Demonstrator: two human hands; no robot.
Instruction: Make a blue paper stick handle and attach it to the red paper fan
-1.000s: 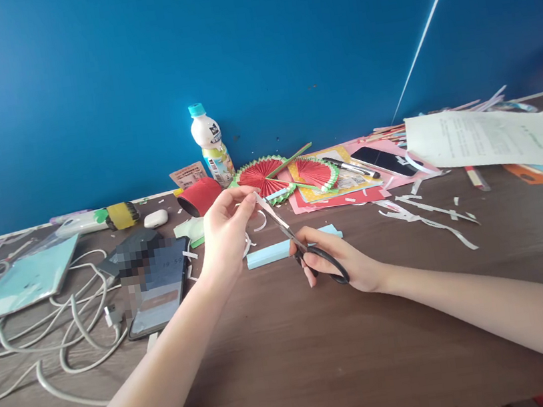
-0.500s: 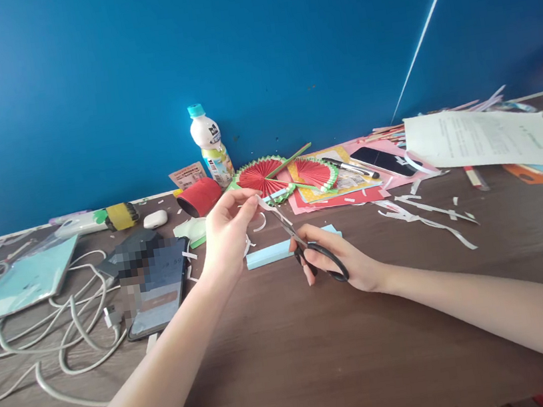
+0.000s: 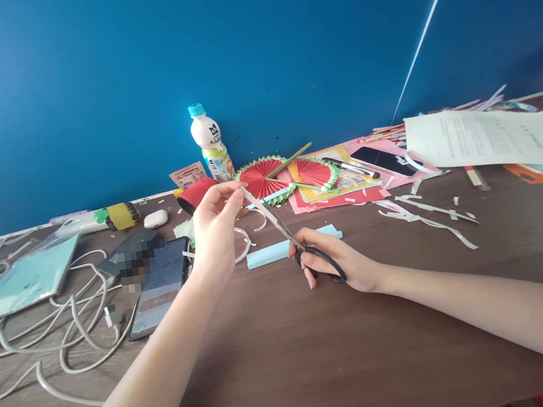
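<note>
My left hand (image 3: 216, 235) is closed in a pinch on one end of a narrow white strip (image 3: 261, 211), paper or tape. The strip slants down to the right, to the blades of the scissors (image 3: 331, 264). These have black handles, and my right hand (image 3: 342, 254) is wrapped round them with fingers in the loops. Whether the blades are fully closed on the strip is hard to see. Beneath the scissors lies a folded light-blue paper bar (image 3: 271, 253). White curls (image 3: 247, 242) show beside my left hand, partly hidden by it.
Red and green pleated paper fans (image 3: 262, 176) lie at the back, near a drink bottle (image 3: 209, 138). A phone (image 3: 162, 289) and white cables (image 3: 75, 318) are on the left. White scraps (image 3: 428, 218) and a printed sheet (image 3: 475, 141) lie to the right.
My left hand has moved slightly left and down, away from the scissors. More of the white strip shows between hand and blades. My right hand has barely moved.
</note>
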